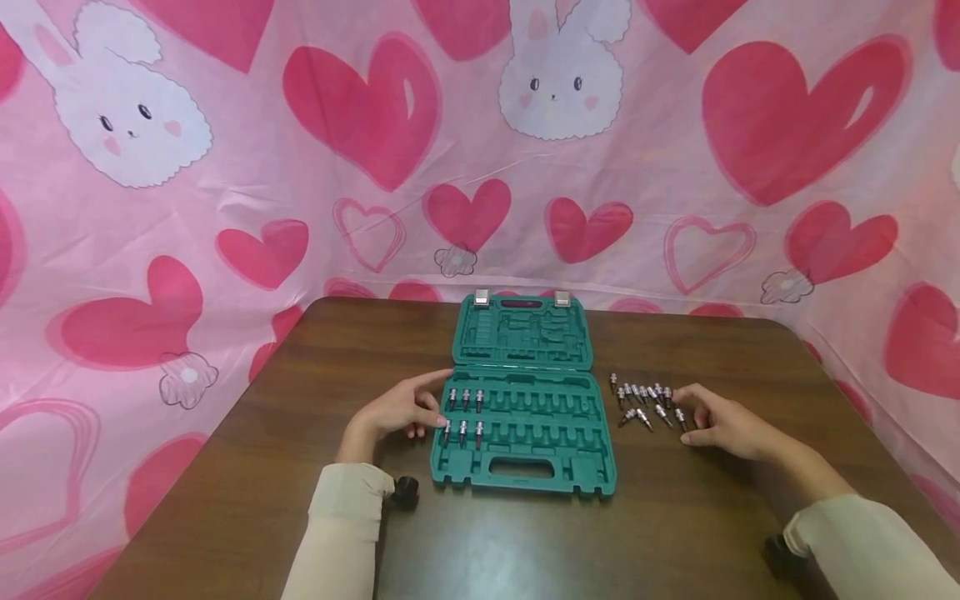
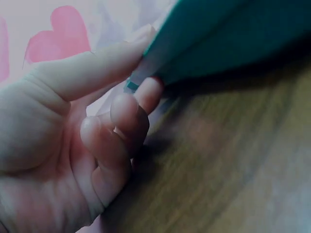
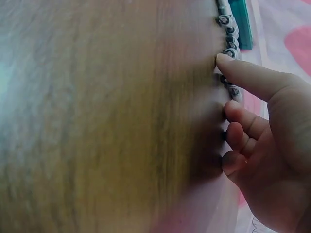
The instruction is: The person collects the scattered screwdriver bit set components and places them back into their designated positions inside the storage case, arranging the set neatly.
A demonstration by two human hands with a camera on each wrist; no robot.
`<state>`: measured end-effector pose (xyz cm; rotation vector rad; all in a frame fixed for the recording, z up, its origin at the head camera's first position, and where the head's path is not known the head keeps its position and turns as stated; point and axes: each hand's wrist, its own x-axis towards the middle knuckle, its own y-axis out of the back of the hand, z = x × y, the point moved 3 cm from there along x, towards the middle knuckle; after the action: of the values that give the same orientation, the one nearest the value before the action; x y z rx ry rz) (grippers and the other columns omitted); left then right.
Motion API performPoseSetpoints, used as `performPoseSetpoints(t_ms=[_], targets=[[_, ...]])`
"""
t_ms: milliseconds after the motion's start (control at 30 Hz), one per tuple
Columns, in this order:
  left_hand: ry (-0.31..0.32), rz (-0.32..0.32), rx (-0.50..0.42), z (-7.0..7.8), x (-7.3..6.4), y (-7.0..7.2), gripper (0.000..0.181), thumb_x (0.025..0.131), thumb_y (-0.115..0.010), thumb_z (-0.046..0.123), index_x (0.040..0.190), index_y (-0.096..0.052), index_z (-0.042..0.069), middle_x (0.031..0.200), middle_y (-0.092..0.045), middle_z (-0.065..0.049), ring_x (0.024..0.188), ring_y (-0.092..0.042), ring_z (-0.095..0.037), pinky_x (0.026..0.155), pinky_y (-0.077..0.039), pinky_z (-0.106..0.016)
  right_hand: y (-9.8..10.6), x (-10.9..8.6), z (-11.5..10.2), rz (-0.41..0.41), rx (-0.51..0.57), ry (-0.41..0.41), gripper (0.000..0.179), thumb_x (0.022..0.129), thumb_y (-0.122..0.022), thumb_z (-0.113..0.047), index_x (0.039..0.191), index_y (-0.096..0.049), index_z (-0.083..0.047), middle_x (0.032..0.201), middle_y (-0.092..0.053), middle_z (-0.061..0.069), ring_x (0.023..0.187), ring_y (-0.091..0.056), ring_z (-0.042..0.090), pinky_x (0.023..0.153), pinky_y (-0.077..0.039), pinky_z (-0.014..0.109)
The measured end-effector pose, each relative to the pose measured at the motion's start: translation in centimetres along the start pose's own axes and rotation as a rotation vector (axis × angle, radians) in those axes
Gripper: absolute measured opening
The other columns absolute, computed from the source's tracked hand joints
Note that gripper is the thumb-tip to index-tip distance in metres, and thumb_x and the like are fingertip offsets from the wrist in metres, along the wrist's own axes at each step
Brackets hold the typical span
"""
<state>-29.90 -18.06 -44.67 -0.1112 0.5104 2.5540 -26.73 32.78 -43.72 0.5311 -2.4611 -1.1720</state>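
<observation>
A green socket case [image 1: 522,423] lies open on the table with its lid [image 1: 522,333] tipped back. Six or so sockets would be several: short chrome bit sockets [image 1: 463,432] sit in two rows at its left end. My left hand [image 1: 399,408] rests at the case's left edge, index finger toward the hinge and thumb by the lower row. In the left wrist view its other fingers [image 2: 129,119] bend loosely beside the case wall. More bit sockets [image 1: 642,393] lie loose right of the case. Over their right end, my right hand [image 1: 723,423] has thumb and index finger apart, close to the nearest sockets.
The brown wooden table [image 1: 480,550] runs back to a pink cloth [image 1: 465,125] printed with hearts and rabbits. A cut-out handle [image 1: 521,467] is in the case's near edge. Vacant slots [image 1: 547,433] fill the right part of both rows.
</observation>
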Motion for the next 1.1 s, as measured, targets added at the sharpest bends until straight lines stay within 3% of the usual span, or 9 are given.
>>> performPoseSetpoints(t_ms=[533, 833, 1100], targets=[[0.011, -0.002, 0.000, 0.07, 0.07, -0.04, 0.084, 0.082, -0.079, 0.016, 0.152, -0.033, 0.026, 0.084, -0.065, -0.013, 0.052, -0.054, -0.018, 0.053, -0.050, -0.029, 0.00, 0.20, 0.13, 0.002, 0.080, 0.014, 0.042, 0.077, -0.080, -0.001, 0.108, -0.052, -0.004, 0.066, -0.046, -0.005, 0.055, -0.042, 0.003, 0.048, -0.035, 0.025], [-0.003, 0.026, -0.010, 0.18, 0.10, -0.16, 0.081, 0.083, -0.078, 0.014, 0.151, -0.036, 0.023, 0.083, -0.065, -0.014, 0.054, -0.054, -0.021, 0.053, -0.050, -0.032, 0.23, 0.27, 0.16, 0.007, 0.060, -0.012, 0.041, 0.077, -0.080, -0.001, 0.108, -0.054, -0.005, 0.065, -0.047, -0.005, 0.055, -0.043, 0.004, 0.048, -0.036, 0.025], [0.003, 0.036, -0.006, 0.12, 0.03, -0.07, 0.081, 0.082, -0.078, 0.013, 0.151, -0.036, 0.022, 0.082, -0.065, -0.014, 0.054, -0.055, -0.022, 0.054, -0.050, -0.032, -0.04, 0.05, -0.05, 0.024, 0.060, 0.019, 0.038, 0.077, -0.079, 0.000, 0.103, -0.052, -0.005, 0.065, -0.047, -0.006, 0.055, -0.044, 0.005, 0.049, -0.035, 0.025]])
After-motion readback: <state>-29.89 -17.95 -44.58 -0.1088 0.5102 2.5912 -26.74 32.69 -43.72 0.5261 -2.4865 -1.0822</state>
